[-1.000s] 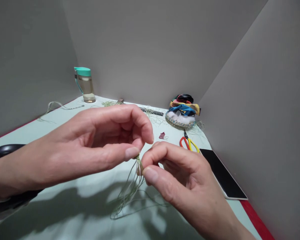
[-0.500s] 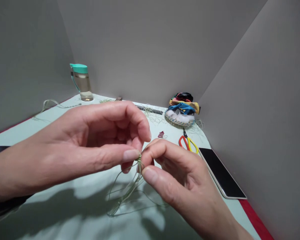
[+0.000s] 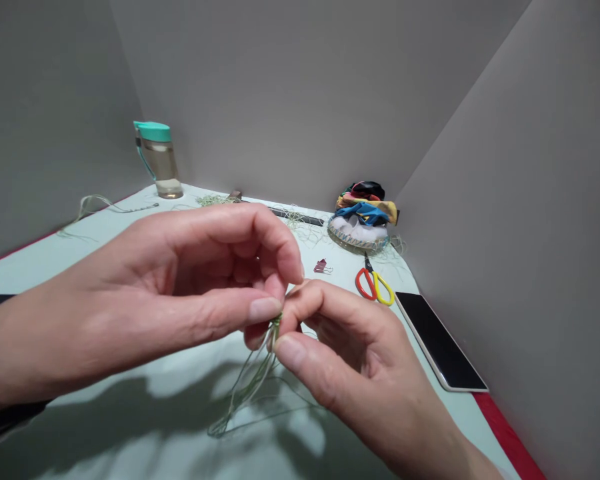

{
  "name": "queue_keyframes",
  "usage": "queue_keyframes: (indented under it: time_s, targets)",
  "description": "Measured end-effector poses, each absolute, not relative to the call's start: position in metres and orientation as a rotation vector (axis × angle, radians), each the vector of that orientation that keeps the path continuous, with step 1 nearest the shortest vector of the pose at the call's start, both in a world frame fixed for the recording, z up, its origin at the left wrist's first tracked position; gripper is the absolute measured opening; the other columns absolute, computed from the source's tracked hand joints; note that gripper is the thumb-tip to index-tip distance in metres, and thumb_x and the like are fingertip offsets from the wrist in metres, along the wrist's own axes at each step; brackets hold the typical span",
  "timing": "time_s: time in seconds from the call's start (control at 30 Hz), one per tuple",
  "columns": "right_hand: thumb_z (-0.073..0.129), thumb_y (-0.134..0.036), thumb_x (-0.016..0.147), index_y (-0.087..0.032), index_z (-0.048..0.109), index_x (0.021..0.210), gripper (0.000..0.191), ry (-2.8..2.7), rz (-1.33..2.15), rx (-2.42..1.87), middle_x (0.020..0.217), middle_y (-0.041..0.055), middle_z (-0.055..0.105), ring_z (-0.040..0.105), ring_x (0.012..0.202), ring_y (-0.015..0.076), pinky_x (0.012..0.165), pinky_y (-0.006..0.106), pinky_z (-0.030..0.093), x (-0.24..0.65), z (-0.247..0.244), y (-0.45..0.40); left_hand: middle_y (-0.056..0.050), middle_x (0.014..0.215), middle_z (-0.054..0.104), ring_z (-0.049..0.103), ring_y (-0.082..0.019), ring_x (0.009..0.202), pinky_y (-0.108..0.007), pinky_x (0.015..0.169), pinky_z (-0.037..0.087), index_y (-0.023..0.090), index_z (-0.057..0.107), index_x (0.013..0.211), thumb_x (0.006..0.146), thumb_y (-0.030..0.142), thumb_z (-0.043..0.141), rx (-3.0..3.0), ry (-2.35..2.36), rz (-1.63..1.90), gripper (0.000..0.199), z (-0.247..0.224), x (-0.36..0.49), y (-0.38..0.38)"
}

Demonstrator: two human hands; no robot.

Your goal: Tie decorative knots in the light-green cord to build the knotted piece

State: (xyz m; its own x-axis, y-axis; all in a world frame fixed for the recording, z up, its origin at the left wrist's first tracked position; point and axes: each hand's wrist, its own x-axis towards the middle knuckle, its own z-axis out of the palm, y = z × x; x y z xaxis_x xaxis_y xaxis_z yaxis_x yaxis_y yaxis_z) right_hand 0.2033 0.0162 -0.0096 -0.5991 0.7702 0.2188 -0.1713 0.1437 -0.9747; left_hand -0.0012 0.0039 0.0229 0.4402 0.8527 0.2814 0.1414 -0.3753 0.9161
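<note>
A small bundle of thin green cords (image 3: 254, 387), knotted at its top, hangs between my two hands above the pale table. My left hand (image 3: 200, 280) pinches the knotted end with its thumb and a finger, the other fingers curled above. Just below and to the right, my right hand (image 3: 350, 353) closes thumb and forefinger on the cords under the knot. Loose ends droop in loops below the fingertips. The fingers cover part of the knot.
Red-and-yellow scissors (image 3: 375, 287), a dark red binder clip (image 3: 323, 267) and a phone (image 3: 440, 343) lie beyond and right of my hands. A basket of colourful fabric (image 3: 363, 220), cord scraps (image 3: 215, 200) and a teal-lidded water bottle (image 3: 163, 163) stand near the grey walls.
My right thumb has shifted slightly left, closer to the knot. The cord ends hang a little further left and more gathered. The whole view has moved slightly.
</note>
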Motion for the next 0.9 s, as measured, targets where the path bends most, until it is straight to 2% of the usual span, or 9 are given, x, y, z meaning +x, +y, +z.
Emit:
queue_keyframes:
  time_s: [0.13,0.27,0.47,0.7,0.9]
  targets:
    - [0.071,-0.011,0.085,-0.022,0.062,0.076,0.017,-1.654,1.540,-0.582,0.078,-0.0047,0.062,0.057,0.078,0.0125,0.078,0.027,0.049,0.2035,-0.0127,0.0154,0.005,0.080,0.073,0.065,-0.010,0.068,-0.011,0.058,0.055,0.030,0.078,0.096,0.094,0.026,0.078,1.756,0.907,1.012,0.004,0.0216,-0.0014,0.0042]
    - [0.073,-0.011,0.085,-0.022,0.064,0.079,0.015,-1.620,1.567,-0.602,0.078,-0.0056,0.062,0.056,0.078,0.0118,0.079,0.027,0.049,0.2052,-0.0121,0.0152,0.008,0.082,0.071,0.064,-0.008,0.073,-0.008,0.062,0.053,0.031,0.077,0.096,0.096,0.025,0.076,1.727,0.881,0.991,0.006,0.0224,-0.0017,0.0028]
    - [0.078,-0.011,0.082,-0.021,0.068,0.083,0.015,-1.577,1.562,-0.586,0.081,-0.0058,0.065,0.056,0.079,0.0112,0.081,0.026,0.048,0.2055,-0.0101,0.0176,0.006,0.079,0.071,0.066,-0.009,0.072,-0.009,0.061,0.055,0.031,0.080,0.093,0.093,0.026,0.080,1.706,0.886,1.026,0.004,0.0215,-0.0001,0.0025]
    - [0.080,-0.012,0.082,-0.022,0.068,0.079,0.016,-1.553,1.611,-0.627,0.078,-0.0052,0.064,0.055,0.077,0.0119,0.082,0.026,0.049,0.2030,-0.0096,0.0164,0.008,0.078,0.073,0.067,-0.009,0.070,-0.009,0.061,0.055,0.030,0.079,0.091,0.090,0.020,0.078,1.676,0.873,1.020,0.010,0.0225,0.0016,0.0032]
    - [0.083,-0.015,0.081,-0.022,0.067,0.078,0.018,-1.549,1.611,-0.636,0.078,-0.0048,0.064,0.056,0.077,0.0133,0.078,0.028,0.048,0.2028,-0.0113,0.0167,0.008,0.080,0.071,0.065,-0.009,0.073,-0.009,0.063,0.054,0.029,0.078,0.092,0.091,0.022,0.076,1.672,0.887,1.010,0.007,0.0207,0.0002,0.0056]
